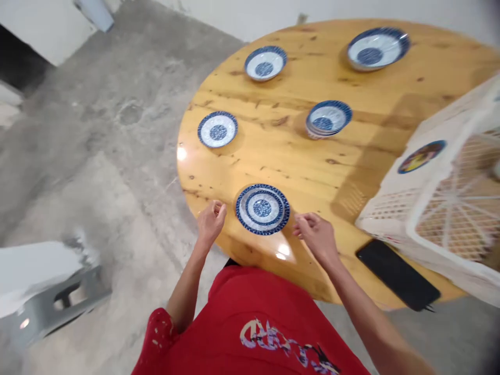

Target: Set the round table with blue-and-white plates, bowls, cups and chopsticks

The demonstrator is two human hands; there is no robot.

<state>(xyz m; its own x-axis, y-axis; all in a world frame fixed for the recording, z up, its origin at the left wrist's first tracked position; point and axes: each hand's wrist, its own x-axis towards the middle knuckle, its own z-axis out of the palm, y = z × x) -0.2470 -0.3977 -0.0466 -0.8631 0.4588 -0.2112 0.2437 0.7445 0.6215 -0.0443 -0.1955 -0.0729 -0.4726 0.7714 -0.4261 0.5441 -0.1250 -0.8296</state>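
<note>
Left hand [211, 221] and right hand [317, 235] flank stacked plates [262, 209] (blue-rimmed)

Wooden table [269, 148] | plate stack [262, 209] | bowl stack [328, 119] | three dishes [264, 69] | basket [394, 200] | phone [398, 274]

The nearest plates [262, 208] were white, ringed with dark-blue patterned bands around a mottled blue centre; the stacked bowls [327, 121] repeated that blue and white. The table [273, 159] was honey-yellow with brown knots, the shirt [265, 297] red, the crate [394, 200] white, the phone [398, 274] black
</note>
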